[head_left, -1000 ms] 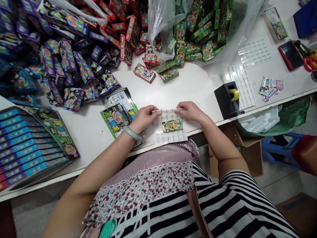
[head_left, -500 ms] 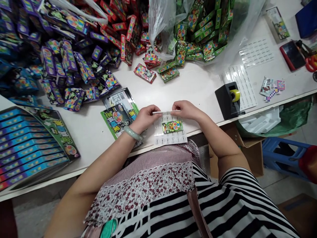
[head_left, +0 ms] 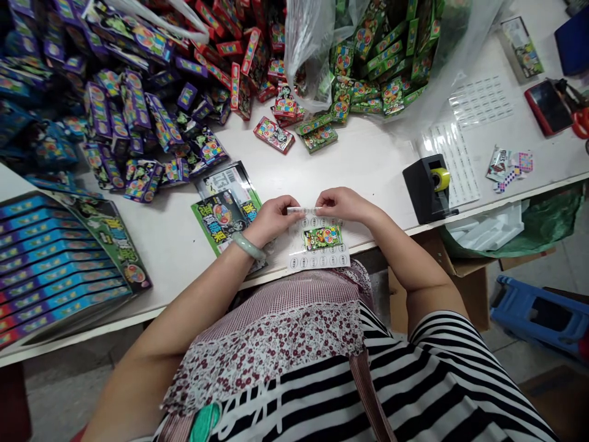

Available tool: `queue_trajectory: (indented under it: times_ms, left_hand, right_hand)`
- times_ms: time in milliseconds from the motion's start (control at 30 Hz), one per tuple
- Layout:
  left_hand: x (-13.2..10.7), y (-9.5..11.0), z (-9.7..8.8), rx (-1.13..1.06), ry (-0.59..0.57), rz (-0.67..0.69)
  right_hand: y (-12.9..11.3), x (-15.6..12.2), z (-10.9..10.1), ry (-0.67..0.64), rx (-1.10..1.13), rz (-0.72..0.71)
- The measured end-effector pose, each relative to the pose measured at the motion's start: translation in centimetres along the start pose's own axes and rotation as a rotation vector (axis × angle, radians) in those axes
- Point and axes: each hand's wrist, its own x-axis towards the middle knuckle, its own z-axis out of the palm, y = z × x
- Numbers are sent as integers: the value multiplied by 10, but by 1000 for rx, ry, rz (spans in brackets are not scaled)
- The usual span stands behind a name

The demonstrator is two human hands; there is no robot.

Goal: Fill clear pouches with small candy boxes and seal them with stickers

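Observation:
At the table's front edge lies a white sheet of round stickers (head_left: 317, 261) with small dark print. Across its middle rests a small green printed box (head_left: 323, 237), lying flat. My left hand (head_left: 275, 220), with a pale bangle at the wrist, pinches the sheet's top edge near its left corner. My right hand (head_left: 343, 204) has thumb and fingers closed at the same edge, slightly to the right. Whether a single sticker is between its fingertips cannot be made out. Left of my left hand lie flat green-and-black printed packages (head_left: 221, 218).
Heaps of purple boxes (head_left: 133, 113), red boxes (head_left: 242, 92) and green boxes (head_left: 384, 61) cover the back. A display carton (head_left: 124, 245) stands left. On the right are a black tape dispenser (head_left: 421, 187), sticker sheets (head_left: 453, 159) and a red-cased phone (head_left: 547, 107).
The view has shifted slightly, so the table's contents appear farther right. My right hand is a little closer to my left along the sheet's top edge. The green box still lies on the sheet.

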Motion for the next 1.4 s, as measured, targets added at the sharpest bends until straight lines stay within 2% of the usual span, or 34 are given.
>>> queue_trajectory:
  times_ms: [300, 533, 800, 933, 1067, 1233, 1400]
  left_hand:
    - [-5, -1, -5, -3, 0, -15]
    - [-5, -3, -5, 13, -1, -47]
    - [-4, -1, -8, 154, 40, -72]
    - [1, 3, -5, 272, 44, -74]
    - [4, 7, -2, 361, 14, -78]
    - [9, 4, -5, 406, -4, -12]
    - [13, 6, 1, 543, -5, 63]
  right_hand:
    - [-2, -1, 0, -24, -55, -40]
    - [-4, 1, 2, -21, -42, 0]
    - [36, -21, -19, 74, 180, 2]
    - [46, -25, -22, 200, 253, 52]
    - [40, -26, -21, 257, 150, 62]
    - [32, -32, -17, 327, 49, 41]
    - [29, -38, -23, 543, 333, 70]
